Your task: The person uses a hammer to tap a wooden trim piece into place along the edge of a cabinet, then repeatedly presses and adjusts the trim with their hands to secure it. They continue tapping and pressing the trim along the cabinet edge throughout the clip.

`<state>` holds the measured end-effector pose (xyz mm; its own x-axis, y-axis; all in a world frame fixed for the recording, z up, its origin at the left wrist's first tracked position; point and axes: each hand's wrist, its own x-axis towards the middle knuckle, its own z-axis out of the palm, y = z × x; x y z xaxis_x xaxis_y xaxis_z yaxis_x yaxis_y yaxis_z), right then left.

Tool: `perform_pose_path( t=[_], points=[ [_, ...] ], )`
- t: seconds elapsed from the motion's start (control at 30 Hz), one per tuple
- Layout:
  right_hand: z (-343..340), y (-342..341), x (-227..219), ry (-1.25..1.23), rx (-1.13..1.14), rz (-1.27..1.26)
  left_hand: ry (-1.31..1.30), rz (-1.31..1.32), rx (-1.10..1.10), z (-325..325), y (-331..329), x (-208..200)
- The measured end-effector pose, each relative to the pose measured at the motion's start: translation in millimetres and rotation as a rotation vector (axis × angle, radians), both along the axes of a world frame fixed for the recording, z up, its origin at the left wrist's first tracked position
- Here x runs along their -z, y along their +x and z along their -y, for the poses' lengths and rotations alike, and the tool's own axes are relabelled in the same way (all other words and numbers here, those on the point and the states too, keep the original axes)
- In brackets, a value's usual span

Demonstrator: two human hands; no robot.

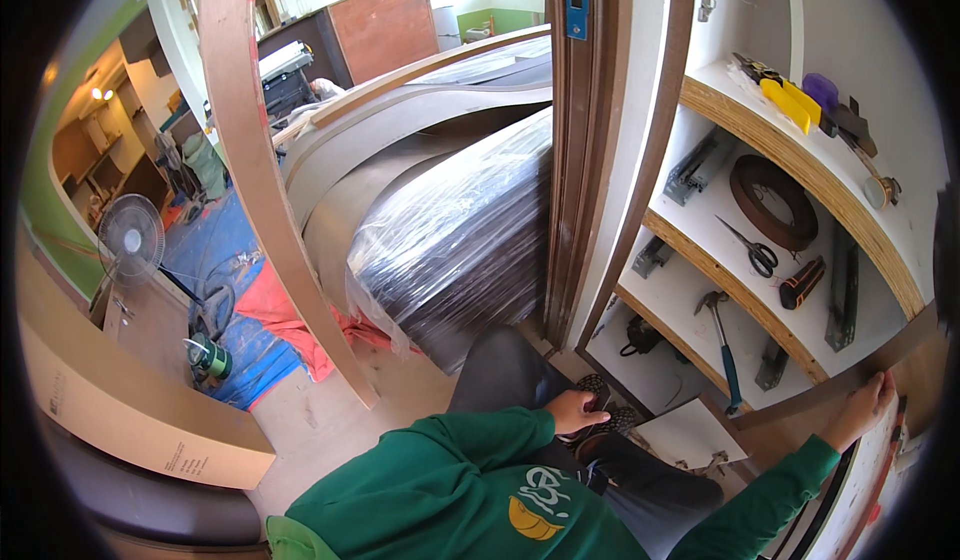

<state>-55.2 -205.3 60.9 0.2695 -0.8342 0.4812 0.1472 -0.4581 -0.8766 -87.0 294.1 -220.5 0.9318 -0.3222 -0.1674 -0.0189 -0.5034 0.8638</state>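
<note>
My left hand [580,412] is in front of my lap, its fingers curled together; what they hold, if anything, is hidden. At the far right my right hand [862,412] is raised with bent fingers beside a long brown strip [800,400] in front of the cabinet. I cannot make out what lies between those fingers. The white curved shelves [740,250] with bare plywood edges stand just beyond. On them lie a claw hammer [718,335], scissors [758,254], a utility knife [803,283] and a roll of brown edge banding [772,202].
A white panel [690,433] with hinges lies near my legs. Beyond the brown door frame [580,160] is a large plastic-wrapped piece [450,230]. A wooden post [265,180] rises at left, near a standing fan [132,238] and a long cardboard box [150,410]. Yellow-handled tools [790,103] lie on the top shelf.
</note>
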Motion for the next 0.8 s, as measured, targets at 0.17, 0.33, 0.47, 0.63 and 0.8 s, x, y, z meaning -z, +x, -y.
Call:
perform_pose_path(
  t=[0.17, 0.33, 0.47, 0.63, 0.8],
  points=[
    [-2, 0, -7, 0.072, -0.002, -0.041, 0.023, -0.026, 0.01, -4, 2, -1],
    [4, -2, -12, 0.143, -0.056, -0.052, -0.158, -0.007, -0.046, -3, -1, 2],
    [0, 2, -15, 0.191, -0.094, 0.037, -0.127, 0.045, -0.04, -3, 0, 9],
    [2, 4, -20, 0.192, -0.059, 0.003, -0.087, -0.012, -0.031, -2, 3, 13],
    [22, 6, -19, 0.337, -0.212, 0.154, -0.114, 0.03, -0.024, -3, 1, 7]
  ],
)
